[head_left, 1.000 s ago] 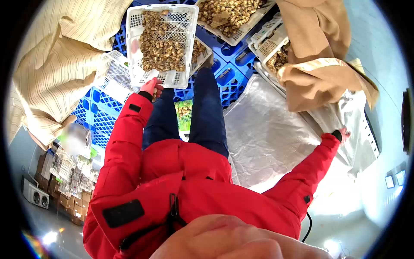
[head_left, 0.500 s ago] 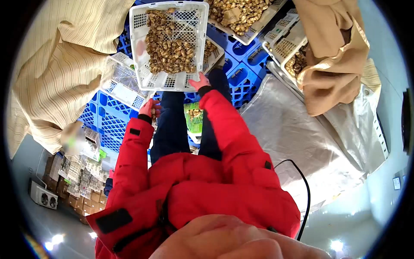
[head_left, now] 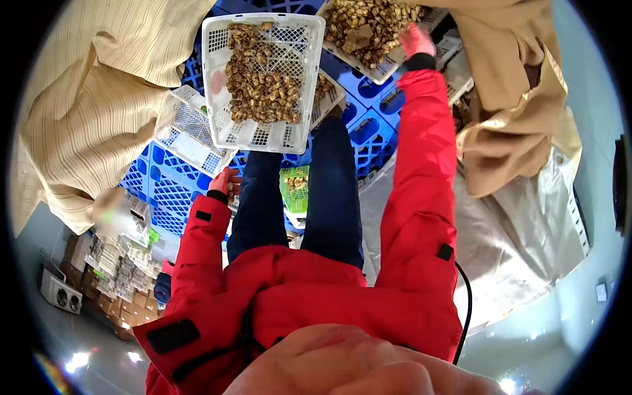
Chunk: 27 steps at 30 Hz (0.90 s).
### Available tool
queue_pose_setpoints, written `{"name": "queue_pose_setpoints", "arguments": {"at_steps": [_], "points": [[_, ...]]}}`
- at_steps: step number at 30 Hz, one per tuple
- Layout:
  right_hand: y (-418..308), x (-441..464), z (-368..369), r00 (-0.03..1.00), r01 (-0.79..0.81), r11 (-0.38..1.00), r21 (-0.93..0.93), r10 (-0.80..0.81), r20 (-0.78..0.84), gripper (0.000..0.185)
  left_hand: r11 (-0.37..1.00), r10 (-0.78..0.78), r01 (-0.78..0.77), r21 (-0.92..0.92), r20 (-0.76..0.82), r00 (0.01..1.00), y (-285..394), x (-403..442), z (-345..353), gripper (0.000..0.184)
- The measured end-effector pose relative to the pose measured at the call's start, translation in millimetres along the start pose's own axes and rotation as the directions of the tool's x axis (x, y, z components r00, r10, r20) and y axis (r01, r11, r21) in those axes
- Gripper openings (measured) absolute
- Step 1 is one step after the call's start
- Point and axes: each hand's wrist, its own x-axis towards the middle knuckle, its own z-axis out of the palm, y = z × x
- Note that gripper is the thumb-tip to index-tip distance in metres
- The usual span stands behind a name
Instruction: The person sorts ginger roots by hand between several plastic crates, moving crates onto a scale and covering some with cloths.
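Observation:
My left hand (head_left: 225, 180) is low beside my left leg, near the corner of an empty-looking white crate (head_left: 192, 139), its fingers curled round a few small brown lumpy pieces (head_left: 232, 191). My right hand (head_left: 417, 41) reaches far forward over the right edge of the upper crate (head_left: 378, 74), its fingers apart and nothing visible in them. That crate is heaped with shiny brown pieces (head_left: 368, 29), with a tan card (head_left: 359, 38) on top. In front of me, a large white crate (head_left: 262, 139) carries a heap of similar pieces (head_left: 263, 95), tilted over another crate.
Blue pallets (head_left: 172, 191) lie underneath. A green basket (head_left: 295, 191) with brown pieces stands between my legs. Striped cloth (head_left: 99, 112) hangs at left; brown cloth (head_left: 507, 145) and a silvery sheet (head_left: 500, 230) lie at right. A black cable (head_left: 469, 303) runs beside my right side.
My right hand went from the silvery sheet to the large crate's near edge, then forward to the upper crate. My left hand stays low, having shifted slightly downward.

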Motion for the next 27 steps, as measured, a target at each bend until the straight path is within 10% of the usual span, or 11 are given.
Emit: {"name": "queue_pose_setpoints", "arguments": {"at_steps": [5,9,13,22,27], "points": [[-64.5,60.3,39.5,0.992,-0.076,0.975,0.208,0.053,0.114,0.056,0.998,-0.027,0.025,-0.057,-0.035,0.999,-11.4,-2.1,29.7,0.041],[-133.4,55.9,111.5,0.905,-0.205,0.871,0.446,-0.006,0.426,0.020,0.998,-0.045,0.045,-0.037,-0.002,0.999,-13.2,-19.5,61.8,0.042],[-231.2,48.6,112.7,0.871,-0.183,0.853,0.488,-0.090,0.484,0.020,1.000,-0.019,0.019,-0.007,0.029,0.999,-9.1,-25.9,89.5,0.042],[-378.0,21.3,-22.9,0.967,0.253,0.957,0.139,-0.256,0.004,0.024,0.998,0.058,-0.054,-0.032,0.170,0.984,17.0,-37.2,125.0,0.038],[-293.8,37.3,-31.5,0.962,0.084,0.991,-0.107,-0.109,-0.252,0.027,0.989,0.095,-0.077,-0.128,0.135,0.986,16.6,-49.1,99.3,0.039]]}}
